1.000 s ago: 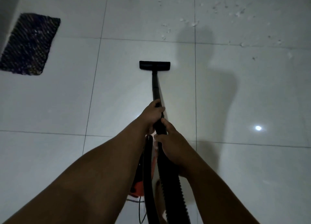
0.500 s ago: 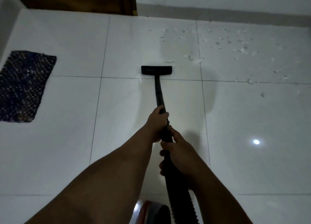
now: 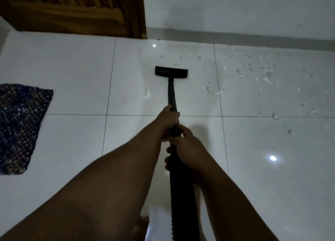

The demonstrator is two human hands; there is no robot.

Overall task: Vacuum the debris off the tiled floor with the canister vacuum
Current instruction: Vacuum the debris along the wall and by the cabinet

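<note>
— Gripping the black wand (image 3: 171, 94) with the left hand (image 3: 167, 120) ahead, the right hand (image 3: 188, 149) behind; fingers of both curled round it.
— And the nozzle (image 3: 171, 73)?
— Flat on the tiled floor (image 3: 76, 74), just short of the white debris (image 3: 262, 74) scattered to its right.
— Elsewhere?
— Ribbed hose (image 3: 183, 201) trailing back; dark mat (image 3: 20, 126) far left; wooden door (image 3: 72, 10) beyond.

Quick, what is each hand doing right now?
Left hand: grips the vacuum wand.
Right hand: grips the wand where the ribbed hose begins.
</note>
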